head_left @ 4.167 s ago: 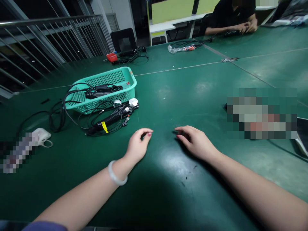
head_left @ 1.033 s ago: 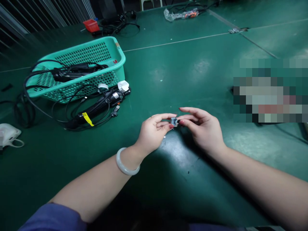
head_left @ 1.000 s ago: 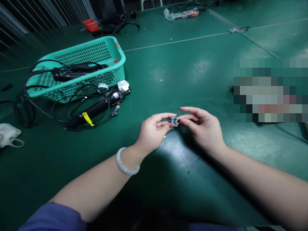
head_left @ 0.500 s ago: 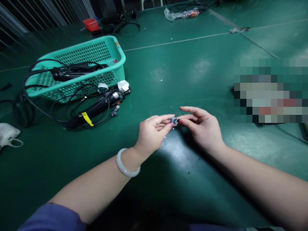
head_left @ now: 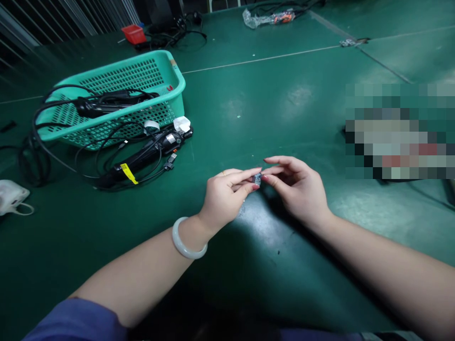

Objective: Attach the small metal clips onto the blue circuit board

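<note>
A tiny blue-grey part (head_left: 257, 178) with a metallic look is held above the green table, in the middle of the head view; its exact kind is too small to make out. My left hand (head_left: 223, 194), with a pale bangle at the wrist, pinches it between thumb and fingers from the left. From the right, the thumb and a finger of my right hand (head_left: 302, 189) close on its right edge, while the index finger is raised clear above. The fingertips cover some of the part.
To the left stands a teal plastic basket (head_left: 177, 87) with black corded devices inside. Before it lies a black handheld device (head_left: 142, 158) with cables and a yellow label. A white object (head_left: 12, 196) sits at the left edge, a red tray (head_left: 134, 34) at the back, and a blurred-out item (head_left: 394, 142) at right.
The part has turned slightly between my fingertips, so a different side shows. My left fingers have shifted a little on it; both hands stay in nearly the same place.
</note>
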`<state>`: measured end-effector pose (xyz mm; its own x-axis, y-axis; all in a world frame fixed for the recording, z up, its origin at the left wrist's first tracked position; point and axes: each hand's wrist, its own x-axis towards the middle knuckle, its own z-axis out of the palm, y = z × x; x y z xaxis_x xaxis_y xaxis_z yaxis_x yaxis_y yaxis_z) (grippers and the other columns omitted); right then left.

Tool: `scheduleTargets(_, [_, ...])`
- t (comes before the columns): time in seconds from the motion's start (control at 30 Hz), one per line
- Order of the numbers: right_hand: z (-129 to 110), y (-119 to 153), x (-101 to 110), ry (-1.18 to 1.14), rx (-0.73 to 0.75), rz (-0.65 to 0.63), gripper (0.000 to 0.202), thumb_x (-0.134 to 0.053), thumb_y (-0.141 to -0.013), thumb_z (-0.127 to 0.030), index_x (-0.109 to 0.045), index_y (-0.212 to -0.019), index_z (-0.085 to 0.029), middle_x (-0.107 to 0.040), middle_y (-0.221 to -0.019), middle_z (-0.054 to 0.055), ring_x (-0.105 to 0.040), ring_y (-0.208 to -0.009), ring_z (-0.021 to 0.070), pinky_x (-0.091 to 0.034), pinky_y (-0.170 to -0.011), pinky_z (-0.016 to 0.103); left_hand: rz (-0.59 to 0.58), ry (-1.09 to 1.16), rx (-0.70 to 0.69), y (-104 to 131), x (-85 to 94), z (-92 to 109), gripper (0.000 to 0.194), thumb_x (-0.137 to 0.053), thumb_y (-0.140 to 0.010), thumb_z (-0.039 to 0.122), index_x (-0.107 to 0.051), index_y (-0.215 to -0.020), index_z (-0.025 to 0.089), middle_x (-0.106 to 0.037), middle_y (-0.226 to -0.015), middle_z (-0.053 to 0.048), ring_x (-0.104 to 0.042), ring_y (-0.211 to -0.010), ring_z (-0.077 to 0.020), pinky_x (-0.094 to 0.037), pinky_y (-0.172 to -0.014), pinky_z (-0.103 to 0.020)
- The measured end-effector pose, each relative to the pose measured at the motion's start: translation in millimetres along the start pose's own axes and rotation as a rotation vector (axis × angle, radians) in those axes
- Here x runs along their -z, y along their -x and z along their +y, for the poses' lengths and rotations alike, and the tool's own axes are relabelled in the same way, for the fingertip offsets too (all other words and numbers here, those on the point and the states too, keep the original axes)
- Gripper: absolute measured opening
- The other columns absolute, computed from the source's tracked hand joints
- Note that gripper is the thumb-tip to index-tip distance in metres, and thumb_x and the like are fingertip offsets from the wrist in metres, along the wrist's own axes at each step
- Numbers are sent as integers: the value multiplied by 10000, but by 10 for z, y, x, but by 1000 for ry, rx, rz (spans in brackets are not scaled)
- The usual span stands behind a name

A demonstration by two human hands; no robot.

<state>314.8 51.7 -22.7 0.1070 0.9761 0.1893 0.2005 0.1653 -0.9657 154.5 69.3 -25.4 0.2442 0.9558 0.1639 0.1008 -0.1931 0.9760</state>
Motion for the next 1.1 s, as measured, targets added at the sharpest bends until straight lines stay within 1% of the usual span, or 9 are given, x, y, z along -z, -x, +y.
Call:
scheduleTargets(0.1, [-9,5,8,8,3,4,247,-679,-771,-255,-630,-1010,-221,-729,-824,13,-695,-792,167,-559,-806,342,-29,105,54,3,-12,-3,281,-721,-721,197,-739,-1002,208,-682,-931,-53,-667,-819,-127,-571,-836,-278])
scheduleTargets(0.2, [-17,19,9,-4,22,7,232,-675,-770,-231,-634,-998,-221,-724,-825,13,-689,-788,161,-555,-811,336,-42,168,119,15,-26,26,289,-734,-701,199,-741,-990,188,-676,-889,-50,-660,-804,-124,-576,-823,-279])
scheduleTargets(0.43, [41,2,-1,36,30,-16,243,-660,-788,-264,-639,-1023,-208,-720,-825,16,-681,-788,167,-542,-805,346,7,214,293,-18,-26,77,317,-730,-676,159,-724,-993,146,-695,-841,-47,-656,-730,-102,-563,-774,-258])
scheduleTargets(0.53, [79,-23,22,241,105,-18,182,-589,-857,-295,-668,-1004,-223,-725,-886,30,-666,-836,182,-521,-830,379,118,328,349,-89,-2,42,316,-725,-668,138,-701,-983,140,-705,-822,-33,-668,-729,-103,-551,-795,-271])
scheduleTargets(0.63, [99,-28,33,502,256,-116,141,-589,-866,-275,-700,-937,-221,-723,-926,44,-624,-909,208,-491,-868,404,272,446,355,-143,19,16,267,-687,-691,110,-666,-956,135,-699,-836,-25,-685,-768,-112,-539,-830,-283])
scheduleTargets(0.7, [109,-26,21,616,320,-189,164,-616,-850,-267,-708,-970,-203,-710,-952,63,-589,-941,226,-480,-886,416,313,486,341,-153,23,17,257,-666,-706,92,-639,-957,139,-691,-856,-22,-691,-806,-117,-532,-843,-282])
scheduleTargets(0.83, [137,-54,-29,712,334,-230,218,-605,-858,-275,-717,-1017,-177,-688,-965,84,-553,-935,235,-473,-879,418,310,504,343,-143,20,39,219,-647,-734,99,-591,-941,144,-681,-890,-26,-691,-831,-121,-525,-850,-283])
scheduleTargets(0.97, [160,-116,-60,725,289,-196,142,-634,-834,-270,-735,-891,-186,-690,-876,71,-549,-849,222,-471,-823,405,274,493,344,-146,14,33,207,-639,-755,109,-561,-943,150,-696,-941,-45,-691,-821,-119,-529,-829,-278])
scheduleTargets(1.1, [167,-144,-68,747,272,-177,84,-662,-809,-256,-716,-778,-200,-684,-811,52,-537,-791,211,-466,-779,388,211,428,337,-149,7,-4,302,-646,-765,129,-593,-1059,167,-700,-977,-51,-686,-806,-115,-539,-788,-266])
